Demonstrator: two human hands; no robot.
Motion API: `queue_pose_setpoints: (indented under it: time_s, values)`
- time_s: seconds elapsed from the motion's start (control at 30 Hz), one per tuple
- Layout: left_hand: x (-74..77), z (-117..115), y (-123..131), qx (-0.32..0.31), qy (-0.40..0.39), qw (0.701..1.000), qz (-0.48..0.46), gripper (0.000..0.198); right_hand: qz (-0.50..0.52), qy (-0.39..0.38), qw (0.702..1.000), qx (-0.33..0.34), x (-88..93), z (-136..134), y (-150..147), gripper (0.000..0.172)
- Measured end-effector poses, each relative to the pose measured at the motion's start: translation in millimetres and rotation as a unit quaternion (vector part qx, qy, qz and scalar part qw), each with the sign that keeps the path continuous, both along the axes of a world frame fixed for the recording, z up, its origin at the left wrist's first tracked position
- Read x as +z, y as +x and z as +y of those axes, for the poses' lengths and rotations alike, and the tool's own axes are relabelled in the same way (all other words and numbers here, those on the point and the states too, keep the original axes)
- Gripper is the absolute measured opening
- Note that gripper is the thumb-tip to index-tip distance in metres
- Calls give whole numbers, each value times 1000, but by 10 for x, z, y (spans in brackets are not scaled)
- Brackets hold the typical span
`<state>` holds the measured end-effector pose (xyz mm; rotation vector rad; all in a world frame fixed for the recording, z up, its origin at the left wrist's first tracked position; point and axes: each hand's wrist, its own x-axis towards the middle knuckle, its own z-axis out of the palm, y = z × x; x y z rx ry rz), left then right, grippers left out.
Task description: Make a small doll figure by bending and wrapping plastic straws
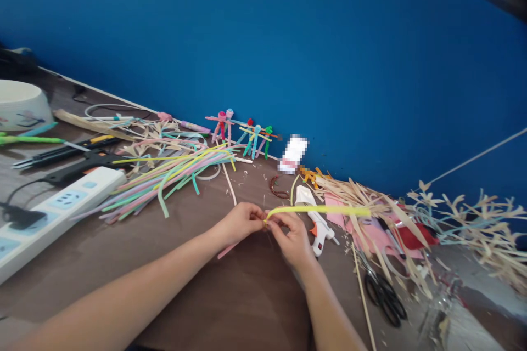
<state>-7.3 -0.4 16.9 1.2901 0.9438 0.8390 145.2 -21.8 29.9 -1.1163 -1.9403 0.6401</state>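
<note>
My left hand (241, 222) and right hand (290, 239) pinch a yellow pipe cleaner (325, 210) near its end, fingertips pressed together over the brown tabletop (247, 290), keeping it taut and level. A pink pipe cleaner (228, 250) pokes out below; my fingers hide whether it is caught too. A hot glue gun (318, 225) lies within reach.

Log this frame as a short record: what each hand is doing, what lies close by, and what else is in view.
Left hand: fingers at the end of a yellow pipe cleaner
Right hand: fingers pinching the same pipe cleaner, beside the left hand
Nearby: white glue gun to the right; pink strip beneath the left hand
Rest: pipe-cleaner figures by a blue wall; bundle of coloured pipe cleaners; black scissors; white power strip
</note>
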Motion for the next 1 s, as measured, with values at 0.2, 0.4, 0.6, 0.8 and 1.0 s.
queue_pose_setpoints:
  time_s: [0.2, 0.4, 0.6, 0.8, 1.0]
  values:
    - [31, 0, -9, 1, -16, 1000, 5, 11, -6, 48, 999, -13, 53, -41, -44, 22]
    - [126, -25, -23, 40, -25, 999, 12, 12, -6, 73, 997, -6, 77, -87, -44, 24]
    - [142, -4, -25, 80, -29, 995, -48, 19, -18, 88, 996, 21, 31, -85, -12, 20]
    - [223, -2, -59, 86, -68, 989, -96, 18, 2, 73, 997, 14, 64, -89, -9, 22]
    - [223, 25, -104, 53, -125, 985, -106, 19, 37, 45, 998, 32, 69, -48, 29, 22]
